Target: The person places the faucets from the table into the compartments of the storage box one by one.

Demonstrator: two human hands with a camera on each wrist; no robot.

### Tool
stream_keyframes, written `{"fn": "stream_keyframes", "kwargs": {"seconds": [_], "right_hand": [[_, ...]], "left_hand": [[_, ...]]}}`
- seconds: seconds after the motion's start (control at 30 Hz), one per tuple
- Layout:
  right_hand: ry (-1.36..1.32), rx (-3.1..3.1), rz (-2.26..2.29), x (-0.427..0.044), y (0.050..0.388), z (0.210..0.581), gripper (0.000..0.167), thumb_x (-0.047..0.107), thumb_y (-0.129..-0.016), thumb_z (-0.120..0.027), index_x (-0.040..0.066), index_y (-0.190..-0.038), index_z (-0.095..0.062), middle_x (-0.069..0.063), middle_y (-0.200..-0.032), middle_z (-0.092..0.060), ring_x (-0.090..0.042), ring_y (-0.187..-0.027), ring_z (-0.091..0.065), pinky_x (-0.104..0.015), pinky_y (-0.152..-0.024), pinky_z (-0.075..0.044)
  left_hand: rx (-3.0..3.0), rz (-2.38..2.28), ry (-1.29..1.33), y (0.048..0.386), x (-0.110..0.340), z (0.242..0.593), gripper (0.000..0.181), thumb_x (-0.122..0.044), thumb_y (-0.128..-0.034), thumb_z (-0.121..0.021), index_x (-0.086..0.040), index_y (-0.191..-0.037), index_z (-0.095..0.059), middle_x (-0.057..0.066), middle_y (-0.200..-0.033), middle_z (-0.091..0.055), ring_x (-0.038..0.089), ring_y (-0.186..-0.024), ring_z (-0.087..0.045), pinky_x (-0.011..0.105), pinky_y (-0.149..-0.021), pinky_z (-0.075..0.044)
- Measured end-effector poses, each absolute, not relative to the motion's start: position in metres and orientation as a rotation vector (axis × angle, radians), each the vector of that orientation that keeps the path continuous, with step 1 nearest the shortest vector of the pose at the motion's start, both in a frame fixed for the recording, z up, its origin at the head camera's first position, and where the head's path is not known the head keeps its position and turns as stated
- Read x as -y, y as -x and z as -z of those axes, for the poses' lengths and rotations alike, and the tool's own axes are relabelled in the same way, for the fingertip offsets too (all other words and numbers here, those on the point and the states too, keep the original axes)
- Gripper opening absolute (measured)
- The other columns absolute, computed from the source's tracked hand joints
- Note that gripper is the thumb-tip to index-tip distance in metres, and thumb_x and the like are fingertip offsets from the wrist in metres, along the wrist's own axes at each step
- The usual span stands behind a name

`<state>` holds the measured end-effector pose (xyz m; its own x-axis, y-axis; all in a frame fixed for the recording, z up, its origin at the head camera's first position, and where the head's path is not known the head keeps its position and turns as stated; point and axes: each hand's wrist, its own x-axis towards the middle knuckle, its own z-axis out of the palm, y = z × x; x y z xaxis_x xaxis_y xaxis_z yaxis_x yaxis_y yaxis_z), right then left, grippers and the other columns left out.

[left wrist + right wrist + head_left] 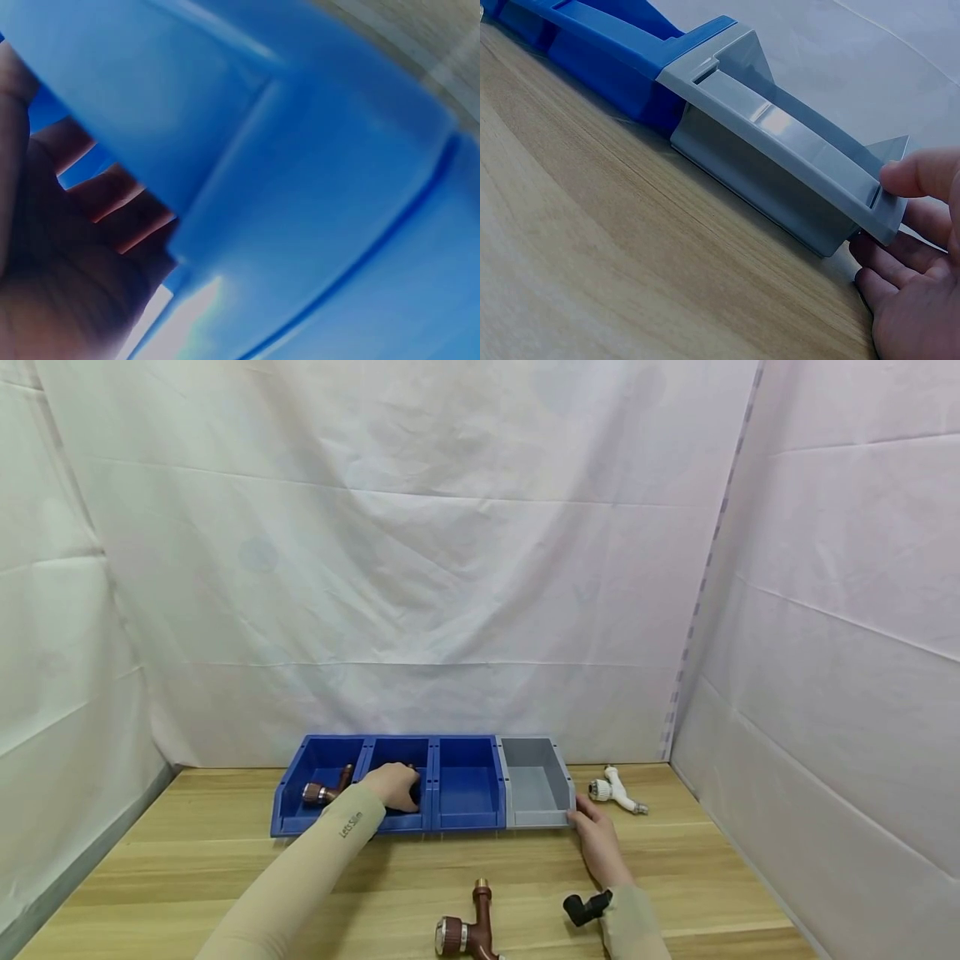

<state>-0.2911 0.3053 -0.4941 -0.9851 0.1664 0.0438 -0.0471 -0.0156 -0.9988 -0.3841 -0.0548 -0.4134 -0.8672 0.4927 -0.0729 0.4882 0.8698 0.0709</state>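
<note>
Head view, bin row (429,823): likely light, stiff plastic; three blue bins (470,821) joined to a grey bin (537,819) on the table (300,906).
Left wrist, left hand (71,251): fingers partly hidden by a blue wall (142,97); cannot tell whether they hold anything.
Right wrist, right hand (919,274): pinches the grey bin's glossy front corner, probably a sound hold.

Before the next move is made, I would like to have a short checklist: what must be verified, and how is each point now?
1. Right hand grips the gray bin at its front corner: ok.
2. Gray bin stands directly beside the blue bins: ok.
3. Left hand reaches into the second blue bin from the left: ok.
4. Left hand has a firm hold on something: cannot tell; its fingertips are hidden.
5. Front brown tap wholly in the head view: not ok; the bottom edge cuts it off.
</note>
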Motion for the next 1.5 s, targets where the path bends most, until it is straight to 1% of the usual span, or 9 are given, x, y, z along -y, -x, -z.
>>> {"fn": "stream_keyframes", "kwargs": {"seconds": [0.23,0.7,0.87,1.03,1.1,1.17,1.23,1.33,1.5], "right_hand": [[0.114,2.094,-2.155,-0.302,0.295,0.494,0.056,0.011,-0.098,-0.052,-0.004,-0.148,-0.032,-0.022,-0.153,-0.028,-0.03,-0.141,-0.024,-0.044,-0.112,-0.021],[0.091,2.076,-2.198,-0.295,0.303,0.495,0.057,0.007,-0.098,-0.051,-0.006,-0.148,-0.029,-0.022,-0.155,-0.023,-0.031,-0.142,-0.021,-0.044,-0.112,-0.021],[0.087,2.081,-2.191,-0.292,0.305,0.494,0.056,0.006,-0.097,-0.051,-0.007,-0.148,-0.03,-0.023,-0.154,-0.025,-0.031,-0.141,-0.024,-0.045,-0.112,-0.022],[0.1,2.133,-2.142,-0.292,0.307,0.493,0.056,0.009,-0.098,-0.051,-0.006,-0.148,-0.031,-0.023,-0.153,-0.027,-0.031,-0.14,-0.025,-0.045,-0.111,-0.022],[0.103,2.152,-2.12,-0.293,0.309,0.493,0.056,0.01,-0.098,-0.052,-0.006,-0.148,-0.031,-0.023,-0.152,-0.029,-0.031,-0.14,-0.026,-0.045,-0.111,-0.022],[0.102,2.161,-2.112,-0.294,0.311,0.492,0.056,0.01,-0.098,-0.052,-0.005,-0.148,-0.031,-0.023,-0.152,-0.029,-0.031,-0.14,-0.026,-0.045,-0.111,-0.022],[0.098,2.164,-2.111,-0.295,0.313,0.492,0.056,0.01,-0.099,-0.051,-0.006,-0.148,-0.031,-0.024,-0.152,-0.028,-0.031,-0.14,-0.025,-0.045,-0.111,-0.022],[0.093,2.157,-2.125,-0.296,0.316,0.493,0.057,0.01,-0.099,-0.051,-0.006,-0.148,-0.029,-0.024,-0.153,-0.027,-0.031,-0.14,-0.025,-0.045,-0.111,-0.022],[0.094,2.151,-2.139,-0.298,0.321,0.494,0.057,0.01,-0.099,-0.05,-0.006,-0.149,-0.027,-0.024,-0.153,-0.026,-0.031,-0.14,-0.024,-0.045,-0.112,-0.022]], "left_hand": [[-2.948,-0.104,-0.764,0.383,0.059,0.414,0.04,-0.026,-0.0775,-0.081,-0.007,-0.11,-0.069,0.013,-0.112,-0.066,0.028,-0.09,-0.063,0.043,-0.076,-0.051],[-2.931,-0.089,-0.697,0.382,0.066,0.408,0.055,-0.032,-0.0788,-0.081,-0.006,-0.125,-0.065,0.014,-0.122,-0.063,0.031,-0.105,-0.061,0.046,-0.086,-0.05],[-2.938,-0.128,-0.691,0.377,0.07,0.396,0.054,-0.034,-0.0781,-0.081,-0.006,-0.121,-0.066,0.008,-0.107,-0.067,0.026,-0.096,-0.063,0.044,-0.082,-0.051],[-2.94,-0.162,-0.755,0.372,0.073,0.382,0.033,-0.032,-0.079,-0.081,-0.01,-0.101,-0.07,-0.002,-0.077,-0.06,0.016,-0.071,-0.057,0.038,-0.069,-0.048],[-2.935,-0.193,-0.782,0.371,0.074,0.377,0.032,-0.029,-0.0804,-0.08,-0.009,-0.103,-0.07,-0.003,-0.074,-0.058,0.015,-0.068,-0.055,0.038,-0.068,-0.046],[-2.935,-0.205,-0.798,0.371,0.077,0.372,0.034,-0.029,-0.0827,-0.078,-0.009,-0.109,-0.07,-0.001,-0.081,-0.062,0.015,-0.073,-0.058,0.038,-0.071,-0.048],[-2.943,-0.22,-0.811,0.37,0.08,0.366,0.039,-0.029,-0.0839,-0.077,-0.01,-0.117,-0.068,0.003,-0.096,-0.067,0.018,-0.084,-0.062,0.04,-0.077,-0.049],[-2.965,-0.217,-0.825,0.368,0.085,0.357,0.044,-0.032,-0.086,-0.075,-0.012,-0.124,-0.065,0.007,-0.118,-0.065,0.023,-0.103,-0.062,0.043,-0.088,-0.048],[-3.011,-0.234,-0.849,0.362,0.098,0.34,0.041,-0.033,-0.089,-0.071,-0.013,-0.125,-0.065,0.007,-0.123,-0.063,0.025,-0.112,-0.059,0.043,-0.093,-0.046]]}}
